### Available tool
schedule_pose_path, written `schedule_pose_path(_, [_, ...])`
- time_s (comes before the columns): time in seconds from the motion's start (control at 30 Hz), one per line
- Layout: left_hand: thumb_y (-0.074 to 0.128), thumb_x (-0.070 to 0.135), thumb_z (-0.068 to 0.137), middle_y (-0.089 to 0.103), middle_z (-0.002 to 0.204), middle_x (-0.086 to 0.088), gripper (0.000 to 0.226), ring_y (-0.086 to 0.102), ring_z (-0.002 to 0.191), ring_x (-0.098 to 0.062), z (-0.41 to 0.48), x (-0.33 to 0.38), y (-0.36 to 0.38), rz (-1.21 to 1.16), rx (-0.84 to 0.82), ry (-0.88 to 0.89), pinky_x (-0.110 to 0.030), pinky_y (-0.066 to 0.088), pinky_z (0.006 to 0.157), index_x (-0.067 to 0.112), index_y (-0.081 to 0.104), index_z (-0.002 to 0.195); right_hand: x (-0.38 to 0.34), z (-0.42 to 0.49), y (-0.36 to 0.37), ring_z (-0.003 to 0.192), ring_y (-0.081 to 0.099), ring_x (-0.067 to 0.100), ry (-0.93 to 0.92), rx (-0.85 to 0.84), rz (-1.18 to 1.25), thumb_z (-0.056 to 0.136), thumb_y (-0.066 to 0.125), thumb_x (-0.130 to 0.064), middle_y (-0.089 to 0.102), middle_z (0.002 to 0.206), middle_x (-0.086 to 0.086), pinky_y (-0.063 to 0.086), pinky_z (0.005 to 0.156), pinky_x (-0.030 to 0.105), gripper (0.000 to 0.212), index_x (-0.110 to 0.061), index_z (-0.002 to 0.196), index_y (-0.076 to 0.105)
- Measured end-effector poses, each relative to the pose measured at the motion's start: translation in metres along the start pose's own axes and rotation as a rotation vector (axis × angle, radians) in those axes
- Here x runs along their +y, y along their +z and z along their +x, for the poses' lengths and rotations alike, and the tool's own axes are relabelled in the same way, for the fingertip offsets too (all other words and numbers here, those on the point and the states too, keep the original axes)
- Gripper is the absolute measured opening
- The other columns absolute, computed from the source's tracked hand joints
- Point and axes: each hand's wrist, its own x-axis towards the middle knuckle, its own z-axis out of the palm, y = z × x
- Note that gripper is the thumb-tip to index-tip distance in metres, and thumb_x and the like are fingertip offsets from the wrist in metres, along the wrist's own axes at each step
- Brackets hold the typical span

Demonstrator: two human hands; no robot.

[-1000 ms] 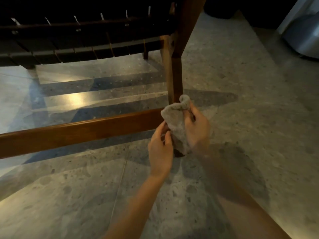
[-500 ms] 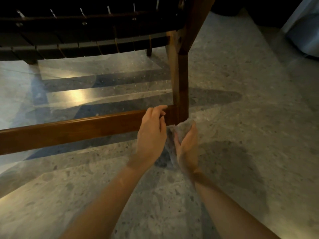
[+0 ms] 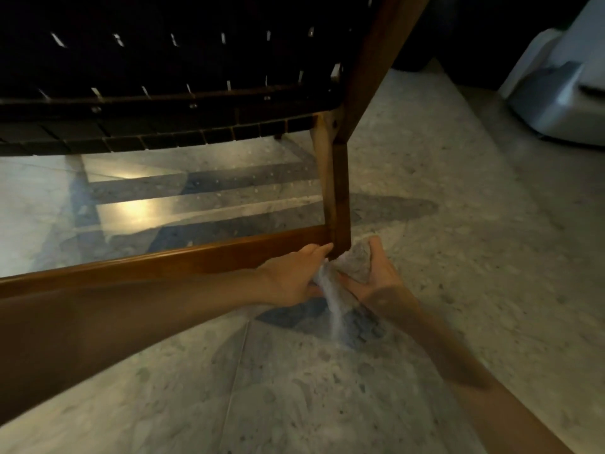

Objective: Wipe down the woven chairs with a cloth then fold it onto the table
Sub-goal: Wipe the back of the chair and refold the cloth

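Note:
A wooden chair with a dark woven seat (image 3: 183,93) stands over me, seen from low down. Its right leg (image 3: 337,198) meets a low wooden rail (image 3: 163,263) near the floor. A grey cloth (image 3: 355,263) is bunched around the foot of that leg. My right hand (image 3: 376,273) grips the cloth against the leg's right side. My left hand (image 3: 294,276) holds the cloth's other end on the left, fingertips touching the joint. A tail of cloth hangs down between the hands.
Speckled grey stone floor (image 3: 458,224) spreads all around, with bright reflections under the seat. A white-grey appliance or bin (image 3: 563,86) stands at the far right. The chair's slanted back post (image 3: 386,47) rises at the upper right.
Both hands moved down and forward from in front of the rail to the foot of the leg. The cloth went from being held up between them to wrapped at the leg's base.

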Motion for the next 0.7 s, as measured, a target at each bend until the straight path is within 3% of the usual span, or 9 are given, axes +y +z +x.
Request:
schedule_pose_path(0.07, [0.064, 0.032, 0.088, 0.037, 0.145, -0.006, 0.068, 0.042, 0.128, -0.019, -0.008, 0.001, -0.019, -0.08, 0.054, 0.048, -0.034, 0.039, 0.105, 0.011, 0.032, 0.145, -0.026, 0.002, -0.002, 0.079, 0.055, -0.015, -0.055, 0.007, 0.052, 0.076, 0.079, -0.023, 0.053, 0.089, -0.011, 0.041, 0.068, 0.003, 0.044, -0.015, 0.103, 0.046])
schedule_pose_path(0.13, [0.063, 0.024, 0.09, 0.058, 0.124, -0.01, 0.041, 0.056, 0.111, -0.02, -0.018, -0.002, -0.034, -0.179, 0.034, 0.098, -0.037, 0.046, 0.096, 0.005, 0.056, 0.125, -0.048, 0.003, -0.004, 0.082, 0.056, -0.015, -0.096, -0.015, 0.08, 0.075, 0.079, -0.029, 0.058, 0.09, -0.016, 0.042, 0.07, 0.003, 0.044, -0.012, 0.103, 0.05])
schedule_pose_path(0.17, [0.06, 0.024, 0.092, 0.062, 0.118, -0.009, 0.035, 0.06, 0.105, -0.02, -0.025, -0.006, -0.039, -0.198, 0.016, 0.079, -0.038, 0.048, 0.093, 0.004, 0.059, 0.121, -0.056, 0.004, -0.005, 0.083, 0.058, -0.012, -0.121, -0.043, 0.099, 0.076, 0.078, -0.026, 0.061, 0.09, -0.017, 0.042, 0.07, 0.004, 0.043, -0.01, 0.105, 0.05])
schedule_pose_path(0.27, [0.054, 0.033, 0.095, 0.062, 0.119, -0.006, 0.041, 0.06, 0.104, -0.02, -0.048, -0.026, -0.048, -0.093, 0.011, -0.088, -0.037, 0.047, 0.092, 0.009, 0.053, 0.128, -0.075, 0.005, -0.006, 0.087, 0.062, -0.007, -0.197, -0.086, 0.139, 0.079, 0.074, -0.006, 0.068, 0.091, -0.014, 0.041, 0.071, 0.003, 0.041, 0.0, 0.106, 0.044])
schedule_pose_path(0.33, [0.053, 0.03, 0.095, 0.065, 0.107, -0.005, 0.029, 0.061, 0.096, -0.02, -0.07, -0.044, -0.057, -0.091, 0.1, -0.075, -0.031, 0.049, 0.084, 0.009, 0.06, 0.115, -0.086, 0.008, -0.001, 0.084, 0.061, -0.005, -0.221, -0.1, 0.122, 0.078, 0.074, -0.004, 0.066, 0.088, -0.016, 0.042, 0.07, 0.006, 0.038, -0.008, 0.1, 0.043])
schedule_pose_path(0.43, [0.051, 0.026, 0.096, 0.063, 0.095, 0.004, 0.016, 0.06, 0.088, -0.012, -0.111, -0.069, -0.073, -0.214, 0.249, -0.066, -0.02, 0.047, 0.076, 0.019, 0.064, 0.1, -0.098, 0.011, 0.013, 0.072, 0.057, -0.007, -0.208, -0.09, 0.026, 0.073, 0.08, -0.03, 0.055, 0.08, -0.026, 0.045, 0.058, 0.01, 0.047, -0.034, 0.087, 0.036])
schedule_pose_path(0.5, [0.05, 0.026, 0.096, 0.062, 0.092, 0.006, 0.014, 0.059, 0.087, -0.011, -0.135, -0.086, -0.08, -0.201, 0.358, -0.09, -0.016, 0.045, 0.075, 0.021, 0.063, 0.098, -0.103, 0.013, 0.024, 0.08, 0.056, -0.016, -0.159, -0.127, -0.019, 0.066, 0.08, -0.05, 0.054, 0.091, -0.028, 0.046, 0.059, 0.006, 0.052, -0.043, 0.091, 0.034])
schedule_pose_path(0.6, [0.048, 0.027, 0.097, 0.063, 0.095, -0.005, 0.02, 0.057, 0.088, -0.02, -0.162, -0.108, -0.086, -0.141, 0.498, -0.167, -0.031, 0.046, 0.079, 0.013, 0.062, 0.1, -0.111, 0.017, 0.04, 0.083, 0.043, -0.035, -0.163, -0.171, -0.056, 0.068, 0.078, -0.051, 0.048, 0.097, -0.038, 0.035, 0.062, -0.007, 0.056, -0.052, 0.102, 0.034])
schedule_pose_path(0.7, [0.046, 0.026, 0.098, 0.06, 0.104, -0.006, 0.024, 0.054, 0.094, -0.019, -0.18, -0.126, -0.097, -0.1, 0.636, -0.209, -0.033, 0.045, 0.082, 0.011, 0.061, 0.109, -0.125, 0.026, 0.051, 0.089, 0.049, -0.028, -0.215, -0.184, -0.11, 0.074, 0.069, -0.049, 0.053, 0.097, -0.031, 0.038, 0.071, -0.004, 0.035, -0.049, 0.101, 0.046])
